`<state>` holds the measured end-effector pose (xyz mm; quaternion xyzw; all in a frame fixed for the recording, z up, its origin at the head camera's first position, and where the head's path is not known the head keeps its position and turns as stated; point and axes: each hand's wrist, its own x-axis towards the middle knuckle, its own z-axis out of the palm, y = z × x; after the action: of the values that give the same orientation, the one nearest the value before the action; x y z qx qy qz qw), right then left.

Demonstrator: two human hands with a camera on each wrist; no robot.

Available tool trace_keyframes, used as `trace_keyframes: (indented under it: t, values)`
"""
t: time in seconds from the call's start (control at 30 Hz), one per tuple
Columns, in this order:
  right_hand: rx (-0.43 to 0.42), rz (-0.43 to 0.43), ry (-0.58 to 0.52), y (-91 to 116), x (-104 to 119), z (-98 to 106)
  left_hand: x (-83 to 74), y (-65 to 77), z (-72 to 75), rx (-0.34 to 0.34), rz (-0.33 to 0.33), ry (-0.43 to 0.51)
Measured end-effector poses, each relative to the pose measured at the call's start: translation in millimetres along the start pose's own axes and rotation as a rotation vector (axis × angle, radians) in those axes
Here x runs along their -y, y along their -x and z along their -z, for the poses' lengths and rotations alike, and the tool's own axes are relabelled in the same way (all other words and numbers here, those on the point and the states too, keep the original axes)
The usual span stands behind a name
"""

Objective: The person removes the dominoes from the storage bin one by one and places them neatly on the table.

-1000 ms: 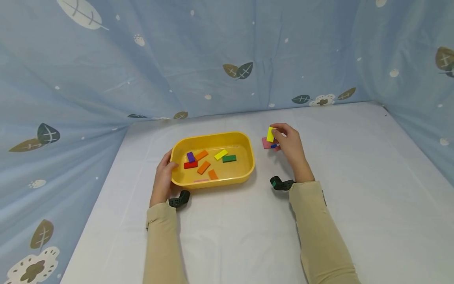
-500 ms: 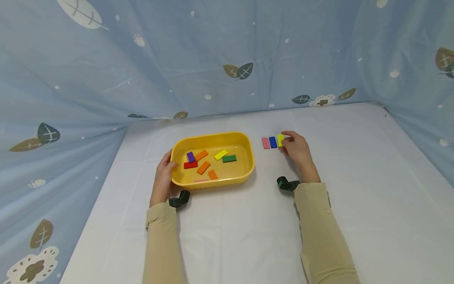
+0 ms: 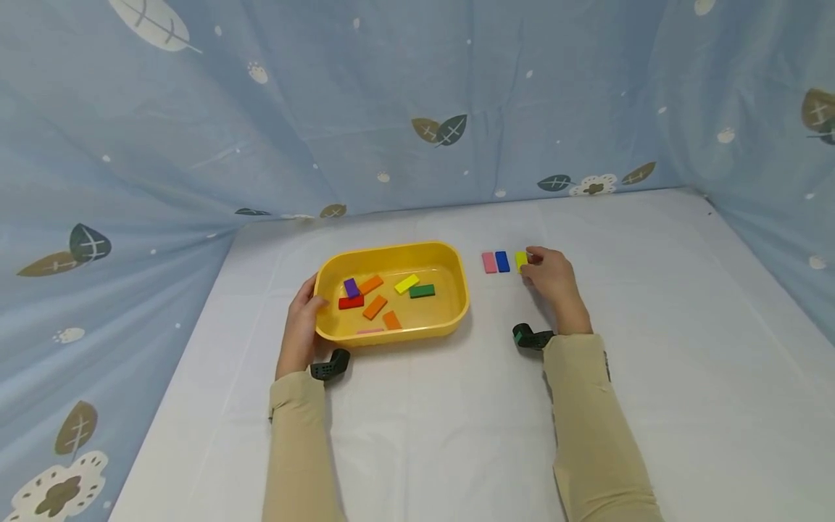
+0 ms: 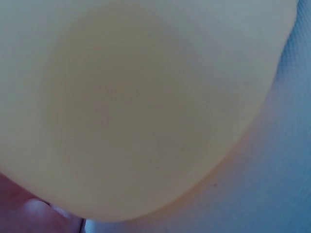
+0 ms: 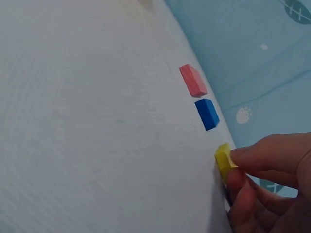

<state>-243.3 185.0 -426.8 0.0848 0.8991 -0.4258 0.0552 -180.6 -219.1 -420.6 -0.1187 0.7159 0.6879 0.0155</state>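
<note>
My left hand [image 3: 301, 326] grips the left rim of a yellow plastic tub [image 3: 446, 307], thumb over the edge. The tub's outer wall [image 4: 146, 111] fills most of the left wrist view. To the tub's right, my right hand [image 3: 553, 280] pinches a small yellow block [image 5: 223, 161] between thumb and fingers, down at the table surface. The fingers partly hide it. Left of it lie a blue block [image 3: 502, 262] and a pink block [image 3: 489, 262], side by side with a narrow gap. A wider gap separates the blue block from the yellow one.
Inside the tub lie several loose blocks: a purple one [image 3: 351, 288], a red one [image 3: 351, 302], a green one [image 3: 422, 291], another yellow one [image 3: 406, 283], several orange ones and a partly hidden pink one. A blue patterned curtain [image 3: 391, 109] borders the white-covered table [image 3: 424, 435] behind.
My right hand has lowered the yellow block from above the pink and blue blocks to the table, moving right and uncovering those two. The left hand and tub have stayed put.
</note>
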Motion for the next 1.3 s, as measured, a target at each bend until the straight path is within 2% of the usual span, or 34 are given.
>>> trace_keyframes:
  t: [0.13, 0.3, 0.6, 0.93, 1.1, 1.3]
  values:
    - [0.041, 0.006, 0.061, 0.2, 0.1, 1.1, -0.2, -0.3, 0.2, -0.002, 0.003, -0.004]
    - [0.049, 0.013, 0.109, -0.7, 2.0, -1.9, -1.5, 0.3, 0.2, -0.010, 0.008, -0.010]
    - [-0.003, 0.030, 0.148, -1.5, 0.6, -6.9, -1.4, 0.4, 0.0, -0.011, 0.012, 0.006]
    - [-0.016, 0.055, 0.210, -0.4, 3.8, -8.5, 0.3, 0.7, 1.0, -0.021, 0.016, -0.001]
    - [-0.001, 0.046, 0.204, 1.0, 5.2, -7.5, -1.7, 2.4, 0.6, -0.012, 0.022, 0.015]
    - [0.025, 0.030, 0.174, 2.2, 4.6, -5.9, -13.4, 10.9, -3.6, 0.014, 0.017, 0.019]
